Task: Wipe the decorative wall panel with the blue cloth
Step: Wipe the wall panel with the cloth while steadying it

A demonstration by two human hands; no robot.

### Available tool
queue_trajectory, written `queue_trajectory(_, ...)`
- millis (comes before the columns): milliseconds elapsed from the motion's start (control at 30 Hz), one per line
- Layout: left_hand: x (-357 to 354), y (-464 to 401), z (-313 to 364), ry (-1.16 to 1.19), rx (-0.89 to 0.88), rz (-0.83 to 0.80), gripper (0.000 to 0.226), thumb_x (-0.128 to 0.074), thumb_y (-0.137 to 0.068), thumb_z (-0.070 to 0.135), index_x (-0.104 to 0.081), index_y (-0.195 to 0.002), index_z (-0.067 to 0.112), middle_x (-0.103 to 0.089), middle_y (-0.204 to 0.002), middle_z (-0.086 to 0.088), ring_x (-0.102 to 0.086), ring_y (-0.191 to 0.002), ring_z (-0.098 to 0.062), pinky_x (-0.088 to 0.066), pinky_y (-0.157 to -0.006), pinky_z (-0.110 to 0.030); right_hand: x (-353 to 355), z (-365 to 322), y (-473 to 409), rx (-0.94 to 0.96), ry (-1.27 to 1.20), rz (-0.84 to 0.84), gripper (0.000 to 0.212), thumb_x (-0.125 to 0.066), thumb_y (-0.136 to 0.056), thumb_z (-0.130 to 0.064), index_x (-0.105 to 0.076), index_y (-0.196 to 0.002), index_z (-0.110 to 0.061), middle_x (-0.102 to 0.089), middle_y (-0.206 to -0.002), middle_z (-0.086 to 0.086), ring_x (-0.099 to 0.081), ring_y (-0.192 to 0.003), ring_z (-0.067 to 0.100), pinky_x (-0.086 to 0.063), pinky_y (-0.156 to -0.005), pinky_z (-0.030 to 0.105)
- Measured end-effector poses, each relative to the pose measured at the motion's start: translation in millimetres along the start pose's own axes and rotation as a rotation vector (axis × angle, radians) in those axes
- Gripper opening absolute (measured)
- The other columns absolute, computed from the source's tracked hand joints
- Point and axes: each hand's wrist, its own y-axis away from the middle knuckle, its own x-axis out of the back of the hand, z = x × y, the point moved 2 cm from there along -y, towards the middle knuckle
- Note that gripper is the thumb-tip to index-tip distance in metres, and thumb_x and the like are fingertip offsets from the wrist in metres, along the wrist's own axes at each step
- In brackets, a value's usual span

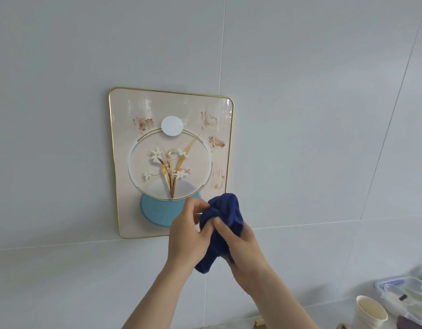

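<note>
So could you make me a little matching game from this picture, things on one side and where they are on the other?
Things:
1. blue cloth
2. wall panel
3. paper cup
4. brown smears

Places:
A. bottom right corner of the view
B. held bunched in both hands
C. on the panel's upper and right parts
D. fixed to the grey wall

Pairs: 1-B, 2-D, 3-A, 4-C

cloth (225, 218) before panel (157, 110), cup (370, 312) lower right

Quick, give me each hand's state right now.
Left hand: closed, gripping the blue cloth.
Right hand: closed on the same cloth, thumb pressed into it.
</note>
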Motion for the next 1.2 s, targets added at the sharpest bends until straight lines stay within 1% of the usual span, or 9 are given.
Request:
queue_trajectory(100, -1, -11, -10, -0.080, -0.007, -0.089, 0.040, -0.076, -0.085, 0.023, -0.053, -0.116, 0.038, -0.061, -0.119, 0.025, -0.056, -0.117, 0.003, -0.044, -0.092, -0.018, 15, 2, -16, 0.015, 0.115, 0.200, 0.016, -0.065, -0.101, -0.019, -0.072, -0.114, -0.025, -0.080, -0.107, 0.005, -0.075, -0.105, 0.023, -0.061, -0.086, 0.037)
queue_trajectory(200, 5, -21, -23, -0.229, -0.114, -0.004, 0.052, -0.068, -0.082, 0.025, -0.050, -0.130, 0.036, -0.055, -0.136, 0.019, -0.049, -0.131, -0.008, -0.040, -0.108, -0.031, 31, -5, -41, 0.096, 0.313, 0.338, 0.016, -0.060, -0.101, -0.020, -0.064, -0.112, -0.032, -0.074, -0.108, -0.002, -0.070, -0.107, 0.018, -0.056, -0.084, 0.033)
queue_trajectory(333, 2, -50, -26, -0.603, -0.386, 0.121, 0.060, -0.067, -0.091, 0.032, -0.045, -0.146, 0.023, -0.041, -0.160, 0.001, -0.031, -0.153, -0.021, -0.029, -0.124, -0.044, 26, -28, -78, 0.414, 0.554, 0.330, 0.036, -0.056, -0.101, -0.011, -0.049, -0.129, -0.032, -0.058, -0.130, 0.000, -0.059, -0.118, 0.018, -0.049, -0.094, 0.032)
queue_trajectory(433, -4, -81, -22, -0.722, -0.508, 0.099, 0.069, -0.055, -0.098, 0.041, -0.030, -0.159, 0.017, -0.021, -0.171, -0.003, -0.011, -0.160, -0.022, -0.016, -0.130, -0.047, 12, -49, -100, 0.705, 0.748, 0.362, 0.055, -0.055, -0.094, 0.001, -0.048, -0.136, -0.034, -0.052, -0.133, -0.004, -0.057, -0.113, 0.013, -0.052, -0.087, 0.032)
queue_trajectory(600, -6, -117, -37, -0.866, -0.536, 0.142, 0.064, -0.029, -0.106, 0.040, -0.018, -0.162, 0.011, -0.014, -0.173, -0.005, -0.006, -0.161, -0.022, -0.013, -0.130, -0.051, -2, -44, -139, 0.968, 1.090, 0.471, 0.068, -0.058, -0.078, 0.010, -0.062, -0.135, -0.027, -0.054, -0.139, 0.003, -0.053, -0.123, 0.028, -0.057, -0.075, 0.043)
queue_trajectory(767, -4, -128, -55, -0.908, -0.634, 0.176, 0.058, -0.018, -0.108, 0.035, -0.021, -0.162, 0.012, -0.017, -0.172, -0.003, -0.009, -0.160, -0.020, -0.010, -0.131, -0.046, 10, -12, -149, 1.058, 1.245, 0.422, 0.054, -0.051, -0.091, -0.019, -0.058, -0.144, -0.016, -0.043, -0.160, 0.016, -0.036, -0.151, 0.036, -0.042, -0.115, 0.048)
queue_trajectory(900, -9, -133, -59, -0.912, -0.644, 0.238, 0.060, -0.015, -0.108, 0.036, -0.022, -0.162, 0.012, -0.018, -0.172, -0.004, -0.011, -0.160, -0.021, -0.006, -0.131, -0.044, 21, 12, -147, 1.148, 1.228, 0.378, 0.041, -0.048, -0.107, -0.041, -0.071, -0.130, -0.016, -0.051, -0.155, 0.017, -0.039, -0.150, 0.036, -0.045, -0.113, 0.048)
queue_trajectory(1067, -13, -135, -64, -0.942, -0.659, 0.289, 0.059, -0.021, -0.107, 0.034, -0.020, -0.162, 0.013, -0.017, -0.172, -0.004, -0.010, -0.160, -0.021, -0.004, -0.131, -0.043, 41, 45, -144, 1.214, 1.362, 0.375, 0.017, -0.073, -0.098, -0.017, -0.080, -0.114, -0.017, -0.061, -0.146, 0.011, -0.052, -0.141, 0.036, -0.055, -0.100, 0.043)
queue_trajectory(1200, -13, -135, -65, -0.957, -0.666, 0.301, 0.059, -0.020, -0.107, 0.035, -0.019, -0.163, 0.013, -0.017, -0.172, -0.004, -0.010, -0.160, -0.021, -0.004, -0.131, -0.043, 48, 42, -146, 1.257, 1.456, 0.377, 0.026, -0.075, -0.090, 0.002, -0.081, -0.106, -0.017, -0.069, -0.135, 0.010, -0.060, -0.131, 0.038, -0.059, -0.090, 0.045)
